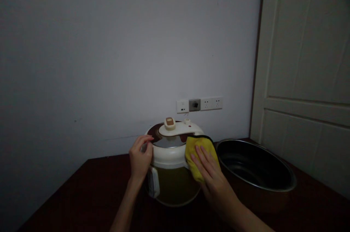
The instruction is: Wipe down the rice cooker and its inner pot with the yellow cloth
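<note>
An electric pressure cooker [175,184] with a white rim and dark lower body stands upright on the table. Its lid [171,141] is in place, topped by a cream and brown knob [169,122]. My left hand [140,155] grips the cooker's upper left edge with bent fingers; exactly what its fingertips hook onto is partly hidden. Against the right side of the rim, a yellow cloth [193,148] with a dark border is pressed by my right hand [209,170], its fingers lying over the fabric. The cloth hides that part of the cooker.
A large dark pot [254,164] with a shiny rim sits right of the cooker, near my right forearm. The dark red table [101,184] meets a pale wall [123,61] with sockets [211,103] behind the cooker. A white panelled door [303,144] stands at the right.
</note>
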Tool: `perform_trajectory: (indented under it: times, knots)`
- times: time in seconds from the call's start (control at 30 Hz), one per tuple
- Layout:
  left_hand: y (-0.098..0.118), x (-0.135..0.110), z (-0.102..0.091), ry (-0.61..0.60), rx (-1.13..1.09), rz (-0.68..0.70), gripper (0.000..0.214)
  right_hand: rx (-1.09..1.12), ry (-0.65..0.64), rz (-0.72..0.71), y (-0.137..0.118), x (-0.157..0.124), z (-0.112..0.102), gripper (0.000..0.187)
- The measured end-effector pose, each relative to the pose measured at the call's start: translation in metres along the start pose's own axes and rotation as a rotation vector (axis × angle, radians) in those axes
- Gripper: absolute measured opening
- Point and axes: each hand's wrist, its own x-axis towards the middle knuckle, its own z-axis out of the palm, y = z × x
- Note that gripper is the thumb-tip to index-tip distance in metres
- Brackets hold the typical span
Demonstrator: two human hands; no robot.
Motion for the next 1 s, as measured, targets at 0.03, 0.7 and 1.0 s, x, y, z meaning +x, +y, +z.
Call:
perform_trajectory:
  times: [0.03,0.7,1.0]
  knots:
    - [0.000,-0.001,0.001,-0.006,0.002,0.009,0.016,-0.022,-0.015,-0.032,-0.005,-0.005,0.002,0.069]
    - [-0.002,-0.007,0.011,-0.042,0.042,0.062,0.017,0.040,0.152,0.149,-0.021,-0.034,0.027,0.064]
    - [-0.011,-0.006,0.009,-0.060,0.009,0.130,0.017,-0.165,-0.167,-0.323,-0.036,-0.033,0.049,0.042]
